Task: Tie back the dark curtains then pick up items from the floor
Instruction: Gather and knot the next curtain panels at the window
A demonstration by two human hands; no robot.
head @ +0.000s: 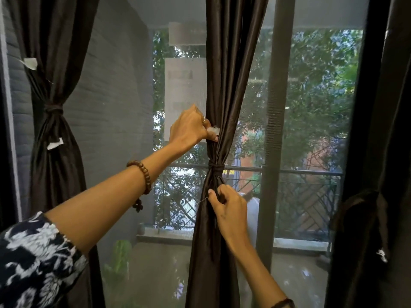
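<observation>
- The far-left dark brown satin curtain [53, 90] is already cinched at its waist by a knotted band of the same cloth [53, 108], so the fabric flares above and below; two pale scraps [30, 63] cling to it.
- The left hand [189, 127], on an arm with a wooden bead bracelet [143, 174], reaches up to the middle dark satin curtain [231, 63]; thumb and fingers pinch its edge above the tie, seemingly around a small whitish tag [213, 130], probably to steady the gathered folds.
- The middle tie [215, 167] already binds this curtain tightly.
- The right hand [226, 210] sits just below the tie, fingers curled into the folds, gripping the cloth; likely tugging it neat.
- The right-edge dark curtain [378, 130] hangs gathered too, though its tie is hard to make out.
- Floor items are not in view.
</observation>
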